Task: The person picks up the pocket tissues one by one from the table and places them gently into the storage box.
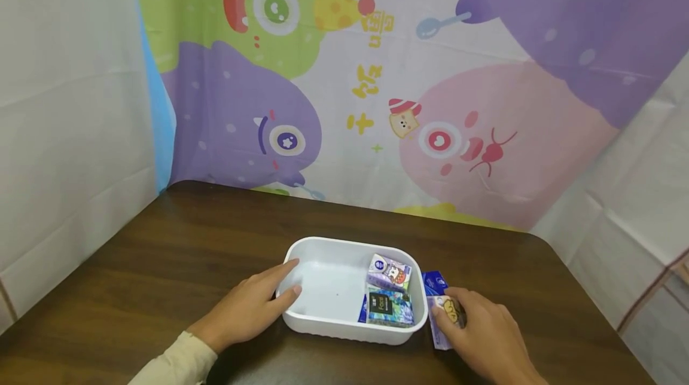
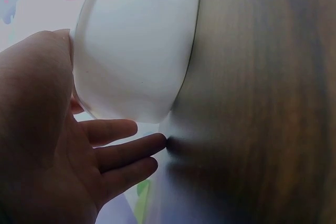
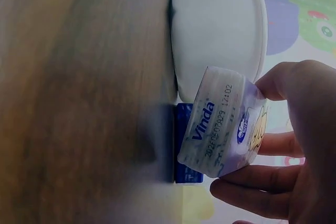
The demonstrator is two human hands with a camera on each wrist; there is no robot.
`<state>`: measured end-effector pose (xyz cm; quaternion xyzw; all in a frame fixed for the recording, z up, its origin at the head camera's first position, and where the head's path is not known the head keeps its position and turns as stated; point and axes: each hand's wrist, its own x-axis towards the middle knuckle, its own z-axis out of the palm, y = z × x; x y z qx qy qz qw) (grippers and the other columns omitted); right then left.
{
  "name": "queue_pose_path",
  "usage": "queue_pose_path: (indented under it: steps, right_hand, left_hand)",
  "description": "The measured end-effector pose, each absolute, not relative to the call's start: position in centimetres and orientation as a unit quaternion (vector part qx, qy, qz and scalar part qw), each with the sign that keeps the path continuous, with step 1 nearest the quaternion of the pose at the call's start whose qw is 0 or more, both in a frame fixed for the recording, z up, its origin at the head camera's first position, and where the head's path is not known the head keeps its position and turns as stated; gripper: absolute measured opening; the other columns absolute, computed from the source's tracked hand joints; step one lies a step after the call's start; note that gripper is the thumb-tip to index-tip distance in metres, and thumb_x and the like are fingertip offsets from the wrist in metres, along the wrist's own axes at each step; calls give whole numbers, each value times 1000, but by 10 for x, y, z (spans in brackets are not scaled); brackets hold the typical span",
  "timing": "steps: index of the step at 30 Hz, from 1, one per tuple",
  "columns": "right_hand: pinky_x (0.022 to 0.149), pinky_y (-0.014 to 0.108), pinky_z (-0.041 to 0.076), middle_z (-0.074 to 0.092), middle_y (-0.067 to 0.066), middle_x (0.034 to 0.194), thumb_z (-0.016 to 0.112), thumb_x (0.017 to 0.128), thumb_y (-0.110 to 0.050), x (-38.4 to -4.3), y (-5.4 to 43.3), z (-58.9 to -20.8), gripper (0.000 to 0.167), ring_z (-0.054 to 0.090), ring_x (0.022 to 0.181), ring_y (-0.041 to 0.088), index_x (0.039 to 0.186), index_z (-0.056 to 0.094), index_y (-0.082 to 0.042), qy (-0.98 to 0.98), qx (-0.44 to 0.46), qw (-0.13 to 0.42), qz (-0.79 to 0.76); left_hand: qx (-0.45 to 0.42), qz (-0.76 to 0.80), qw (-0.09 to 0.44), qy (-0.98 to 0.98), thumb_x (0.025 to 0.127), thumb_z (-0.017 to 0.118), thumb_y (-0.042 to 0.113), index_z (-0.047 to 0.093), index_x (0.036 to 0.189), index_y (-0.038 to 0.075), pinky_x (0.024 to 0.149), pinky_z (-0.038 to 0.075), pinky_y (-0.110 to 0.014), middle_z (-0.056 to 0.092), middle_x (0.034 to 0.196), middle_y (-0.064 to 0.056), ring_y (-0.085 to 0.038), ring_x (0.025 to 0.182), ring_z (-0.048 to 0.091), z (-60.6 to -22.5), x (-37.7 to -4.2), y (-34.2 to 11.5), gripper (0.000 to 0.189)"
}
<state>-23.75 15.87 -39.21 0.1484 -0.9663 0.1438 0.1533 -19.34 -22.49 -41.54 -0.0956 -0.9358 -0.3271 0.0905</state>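
Observation:
A white plastic basket (image 1: 344,326) sits on the table, with several small tissue packs inside at its right end. My left hand (image 1: 250,308) rests at the basket's left end, thumb and index fingertips over the rim. In the left wrist view its other fingers (image 2: 131,150) stretch out beside the outer wall. Just right of the basket, my right hand (image 1: 484,328) pinches a purple-and-white tissue pack (image 1: 440,331) between thumb and fingers. In the right wrist view this pack (image 3: 215,124) is tilted, its Vinda end facing the camera, and overlaps a dark blue pack (image 3: 191,174).
Inside the basket, a purple tissue pack (image 1: 389,271) lies behind a green-blue one marked Face (image 1: 392,308). The blue pack (image 1: 433,282) lies on the brown table (image 1: 226,229) against the basket's right side. A printed cartoon cloth (image 1: 344,164) hangs behind the table.

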Motion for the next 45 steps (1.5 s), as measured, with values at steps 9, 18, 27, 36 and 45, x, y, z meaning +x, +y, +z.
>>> queue_pose_path:
  steps: [9,18,27,36,45]
  right_hand:
    - [76,52,52,73,3,106,67,91,-57,-242,158,-391,48,69,89,28,116,72,-17,-957,157,188,156]
    - [69,46,50,73,1,100,69,90,-51,-245,155,-388,42,62,76,18,115,72,-17,-961,147,177,153]
    - [70,50,51,74,1,95,70,90,-49,-249,155,-388,38,68,79,25,109,74,-16,-945,169,224,165]
    - [70,49,50,74,2,97,67,91,-53,-252,157,-381,41,66,79,25,109,73,-17,-946,162,229,160]
    - [68,48,50,74,-1,94,69,90,-52,-254,156,-379,37,66,77,24,106,74,-18,-937,174,253,166]
  left_hand:
    - [-99,-328,93,-935,103,54,46,48,150,12,108,40,-51,55,143,-12,-28,132,51,-417,-194,-225,59]
    - [-103,-329,91,-934,103,55,43,47,151,10,109,39,-51,54,145,-11,-28,132,51,-416,-194,-226,58]
    - [-103,-330,90,-934,103,54,43,48,150,11,109,39,-51,54,145,-10,-27,133,50,-417,-194,-226,57]
    - [-102,-326,96,-935,103,54,42,49,149,12,108,40,-51,55,143,-10,-27,131,52,-416,-194,-226,56]
    - [-96,-335,85,-933,103,54,43,48,150,12,109,39,-51,54,145,-9,-27,133,50,-416,-194,-225,57]
